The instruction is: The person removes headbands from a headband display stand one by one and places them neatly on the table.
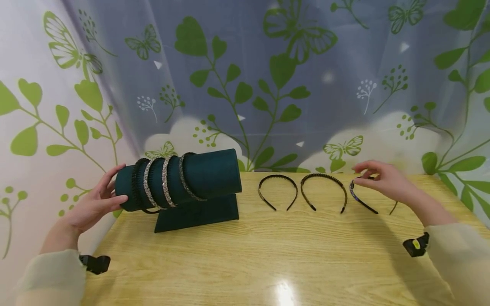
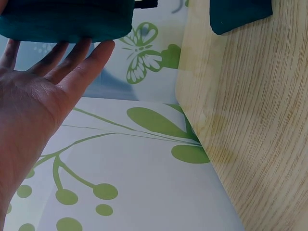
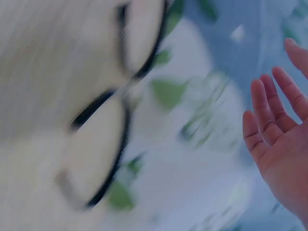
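Note:
A dark green padded roll on a stand [image 1: 220,172] bears several headbands: a black one [image 1: 135,180], two silver glittery ones [image 1: 147,185] and a dark grey sparkly one [image 1: 183,178]. My left hand [image 1: 93,202] touches the roll's left end, thumb in front and fingers higher up; the left wrist view shows these fingers nearly straight against it. My right hand [image 1: 386,182] hovers over a dark headband with bluish sparkle [image 1: 361,202], partly hidden behind it. In the right wrist view, the right hand [image 3: 284,130] has loosely extended fingers and holds nothing.
Two more dark headbands, a thin one [image 1: 296,191] and a thicker braided-looking one [image 1: 325,176], lie on the wooden table [image 1: 268,255] between stand and right hand. A curtain with leaves and butterflies [image 1: 245,85] hangs behind and beside the table.

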